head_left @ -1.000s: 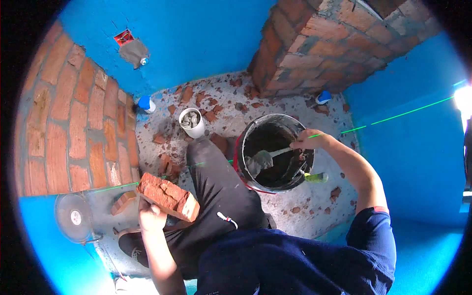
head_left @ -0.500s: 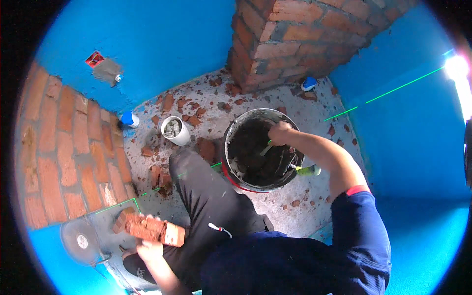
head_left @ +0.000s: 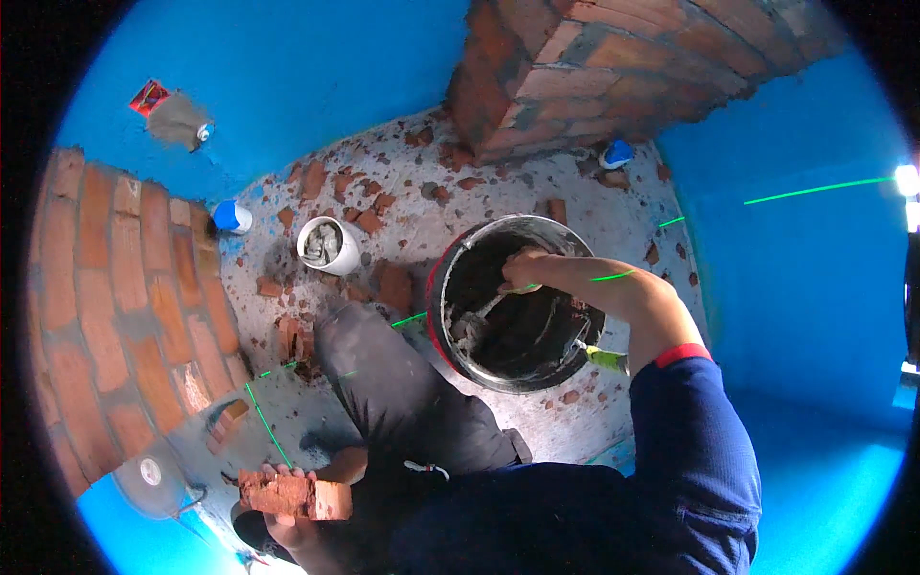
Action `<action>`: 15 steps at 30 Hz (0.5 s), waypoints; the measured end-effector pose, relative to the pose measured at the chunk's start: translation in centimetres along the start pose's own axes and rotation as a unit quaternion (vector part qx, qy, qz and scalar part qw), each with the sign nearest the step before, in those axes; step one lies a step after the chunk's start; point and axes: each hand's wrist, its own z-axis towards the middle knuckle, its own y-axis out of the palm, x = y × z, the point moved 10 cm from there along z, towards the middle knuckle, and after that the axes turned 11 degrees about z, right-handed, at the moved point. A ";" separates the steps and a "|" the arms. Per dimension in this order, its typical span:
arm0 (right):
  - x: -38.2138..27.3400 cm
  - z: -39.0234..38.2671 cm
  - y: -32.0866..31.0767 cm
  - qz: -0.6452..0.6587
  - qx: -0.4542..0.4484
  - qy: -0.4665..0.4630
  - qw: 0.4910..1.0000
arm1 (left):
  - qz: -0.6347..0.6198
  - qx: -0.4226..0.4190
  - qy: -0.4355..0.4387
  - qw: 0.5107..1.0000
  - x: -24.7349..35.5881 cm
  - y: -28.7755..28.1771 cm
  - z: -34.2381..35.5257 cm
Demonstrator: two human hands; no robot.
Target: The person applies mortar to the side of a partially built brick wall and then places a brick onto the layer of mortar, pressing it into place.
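Observation:
I have my left hand (head_left: 287, 517) shut on a rough red brick (head_left: 316, 498), held low by my bent leg at the lower left. Inside the large dark bucket (head_left: 513, 383), my right hand (head_left: 525, 268) grips the handle of a trowel (head_left: 484, 316) whose mortar-smeared blade rests at the bucket's left inner side. Dark wet mortar (head_left: 522, 335) fills part of the bucket. A tool with a yellow-green handle (head_left: 606, 357) sticks out over the bucket's right rim.
A white pail (head_left: 343, 257) with grey scraps, two blue-topped containers (head_left: 231, 217) (head_left: 616, 153) and brick rubble (head_left: 393, 287) lie on the floor. Brick masonry (head_left: 125, 316) and a round fan (head_left: 153, 489) are at left. Brickwork (head_left: 585, 86) projects from blue walls. Green laser lines cross floor and walls.
The left hand and brick have moved down and slightly left. The right hand has moved left and down into the bucket with the trowel. The view has shifted.

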 end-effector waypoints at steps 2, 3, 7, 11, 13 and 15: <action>0.5 -1.5 -1.2 0.021 -0.015 0.039 0.999 | -0.012 -0.022 -0.012 1.000 -0.5 1.0 1.0; 0.4 -2.6 -2.4 0.023 -0.019 0.039 0.999 | -0.024 -0.052 -0.025 0.998 -0.8 1.9 1.6; -1.6 -6.9 -6.2 0.029 -0.034 0.003 0.999 | -0.102 -0.079 -0.056 0.990 -0.6 3.4 2.3; -1.3 -10.1 -7.4 -0.003 -0.002 0.027 1.000 | -0.110 -0.156 -0.032 0.981 -0.2 9.2 4.5; -1.0 -11.2 -8.0 0.001 0.031 0.032 0.999 | -0.096 -0.179 -0.034 0.979 -0.3 10.5 5.1; -0.9 -12.9 -9.1 0.009 0.047 0.037 0.998 | -0.089 -0.186 -0.036 0.978 -0.5 11.3 5.3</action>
